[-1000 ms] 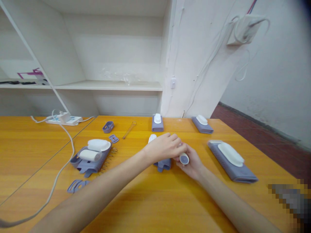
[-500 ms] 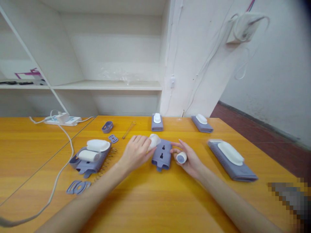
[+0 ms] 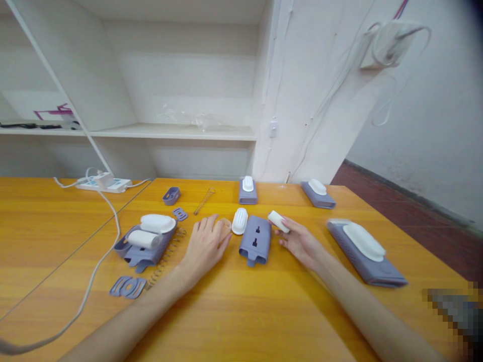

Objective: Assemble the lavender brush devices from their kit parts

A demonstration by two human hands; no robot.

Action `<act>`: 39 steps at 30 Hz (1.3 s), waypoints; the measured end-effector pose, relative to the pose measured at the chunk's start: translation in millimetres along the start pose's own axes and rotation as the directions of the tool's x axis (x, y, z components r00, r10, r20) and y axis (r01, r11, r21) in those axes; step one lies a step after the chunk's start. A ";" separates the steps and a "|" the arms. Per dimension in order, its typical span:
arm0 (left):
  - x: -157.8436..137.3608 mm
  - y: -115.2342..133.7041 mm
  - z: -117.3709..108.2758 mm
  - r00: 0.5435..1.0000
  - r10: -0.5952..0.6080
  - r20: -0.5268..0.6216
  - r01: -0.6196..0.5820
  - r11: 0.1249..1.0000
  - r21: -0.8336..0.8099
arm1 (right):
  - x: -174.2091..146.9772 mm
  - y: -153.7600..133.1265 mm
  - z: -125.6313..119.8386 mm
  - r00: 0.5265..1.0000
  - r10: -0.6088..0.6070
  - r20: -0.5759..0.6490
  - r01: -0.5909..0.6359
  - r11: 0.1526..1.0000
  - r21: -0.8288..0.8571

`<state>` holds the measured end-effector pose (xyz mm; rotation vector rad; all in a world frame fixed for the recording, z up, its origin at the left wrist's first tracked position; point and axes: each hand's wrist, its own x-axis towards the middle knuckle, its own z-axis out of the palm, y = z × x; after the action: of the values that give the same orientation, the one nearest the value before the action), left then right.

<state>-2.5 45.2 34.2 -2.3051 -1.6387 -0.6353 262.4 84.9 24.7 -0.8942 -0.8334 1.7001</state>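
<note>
My right hand [image 3: 302,241] is closed around a small white cylinder [image 3: 278,221], held tilted just right of a purple-grey flat sleeve [image 3: 255,241] with two dark keyhole slots. The sleeve lies on the table, its tabbed end towards me. Beside its upper left edge rests a white oval ribbed piece [image 3: 240,221]. My left hand [image 3: 206,244] is low over the table left of that piece, fingers apart and thumb out. A faint round outline by its fingertips is too blurred to identify.
On the left, another purple-grey sleeve [image 3: 145,255] carries a white oval piece [image 3: 157,222] and a white cylinder [image 3: 144,239]. Springs [image 3: 205,201], flat grilles [image 3: 128,287] and a purple-grey cup [image 3: 171,196] lie around. Assembled units [image 3: 366,251] stand right and behind. A white cable [image 3: 116,231] crosses the left.
My left hand has let go of the white oval piece, now lying beside the sleeve, and moved left. My right hand has turned the cylinder from end-on to sideways and raised it slightly.
</note>
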 end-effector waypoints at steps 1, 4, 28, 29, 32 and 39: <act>0.0 8.0 -3.5 1.000 0.015 -0.004 -0.015 1.000 -0.008 | 2.4 1.5 -1.5 1.000 -0.022 -0.008 0.022 0.999 -0.026; -1.3 38.7 -8.9 0.997 0.077 0.032 -0.076 0.996 -0.036 | 11.4 5.9 -6.4 0.994 -0.093 -0.054 0.089 0.994 -0.071; 19.6 66.0 30.2 1.000 -0.002 0.008 0.002 1.000 -0.008 | 56.6 22.7 -12.9 0.853 -0.501 -0.145 0.325 0.729 -0.602; 22.3 66.5 32.9 1.000 -0.004 0.008 0.004 1.000 0.001 | 55.9 22.2 -12.9 0.852 -0.503 -0.147 0.325 0.728 -0.604; 30.3 66.2 39.9 1.000 0.026 0.012 -0.026 0.999 0.018 | 55.3 22.0 -13.7 0.838 -0.522 -0.162 0.335 0.725 -0.602; 43.9 57.7 45.0 0.988 0.152 0.009 -0.152 0.988 -0.005 | 54.2 22.7 -14.8 0.844 -0.519 -0.135 0.349 0.724 -0.595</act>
<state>73.2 81.7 18.8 -2.4105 -1.4483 -0.5960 252.7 132.6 -11.4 -1.1843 -1.2464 0.8743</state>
